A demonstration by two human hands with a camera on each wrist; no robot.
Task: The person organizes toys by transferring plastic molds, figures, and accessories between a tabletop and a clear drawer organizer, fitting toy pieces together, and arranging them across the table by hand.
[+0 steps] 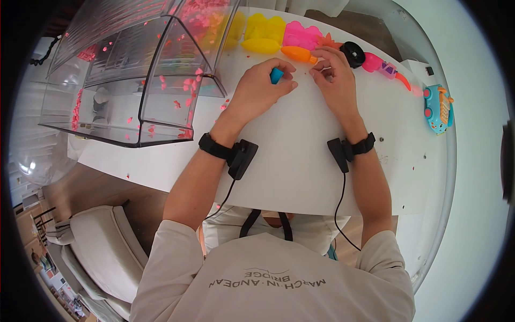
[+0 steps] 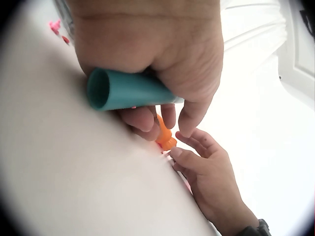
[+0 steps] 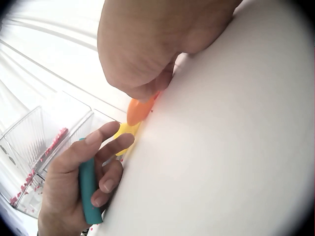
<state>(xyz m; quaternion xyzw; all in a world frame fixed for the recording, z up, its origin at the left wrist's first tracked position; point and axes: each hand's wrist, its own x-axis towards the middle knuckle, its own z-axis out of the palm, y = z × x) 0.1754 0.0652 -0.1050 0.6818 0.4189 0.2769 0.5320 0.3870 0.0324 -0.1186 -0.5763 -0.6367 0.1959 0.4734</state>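
My left hand [image 1: 257, 86] holds a short teal hollow tube [image 1: 276, 75] against the palm, its last fingers curled round it. In the left wrist view the open end of the teal tube [image 2: 138, 92] faces the camera, while thumb and forefinger stay free of it. My right hand [image 1: 335, 80] is close over the table, beside an orange rounded plastic piece [image 1: 298, 54]. Its thumb and fingers are loosely bent, with a gap between them in the left wrist view. The right fingertips are mostly hidden in the right wrist view.
Along the table's far edge lie yellow scalloped pieces [image 1: 264, 29], a pink one [image 1: 300, 35], a black round part [image 1: 352, 54] and a red curved piece [image 1: 403, 81]. A blue toy [image 1: 437, 110] stands at right. Clear bins [image 1: 169, 64] with pink bits stand at left.
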